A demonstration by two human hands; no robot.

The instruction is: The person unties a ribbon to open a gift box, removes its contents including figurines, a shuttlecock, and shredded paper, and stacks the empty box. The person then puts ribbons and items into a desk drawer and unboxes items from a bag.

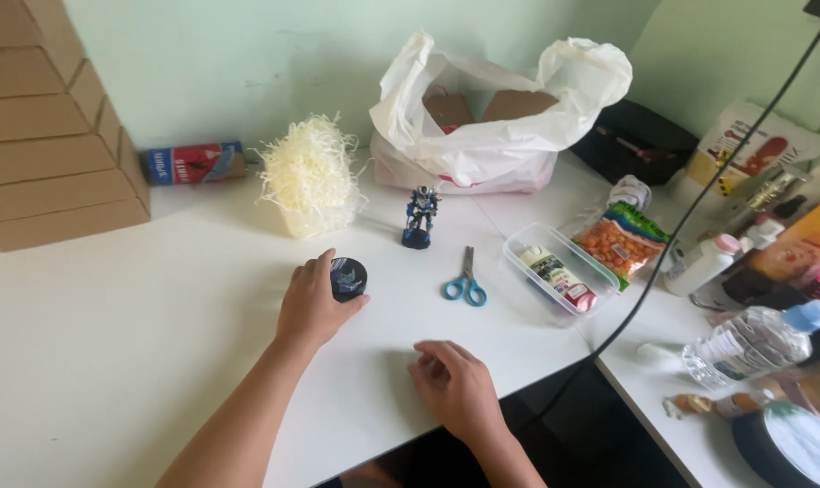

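Note:
My left hand point(309, 305) is wrapped around a small round black tin point(347, 278) that rests on the white table point(112, 343). My right hand point(453, 380) lies near the table's front edge with its fingers loosely curled and nothing in it. Beyond the tin stands a small blue robot figurine point(420, 217) on a dark base. Blue-handled scissors point(466, 280) lie shut to the right of the tin. A pile of pale shredded paper point(310, 176) sits behind the tin.
A white plastic bag point(496, 117) holding brown boxes is at the back. Stacked cardboard boxes point(48, 126) stand at far left. A clear tray point(559, 269), a snack bag point(619, 239), bottles point(753, 342) and a black cable point(699, 199) crowd the right side.

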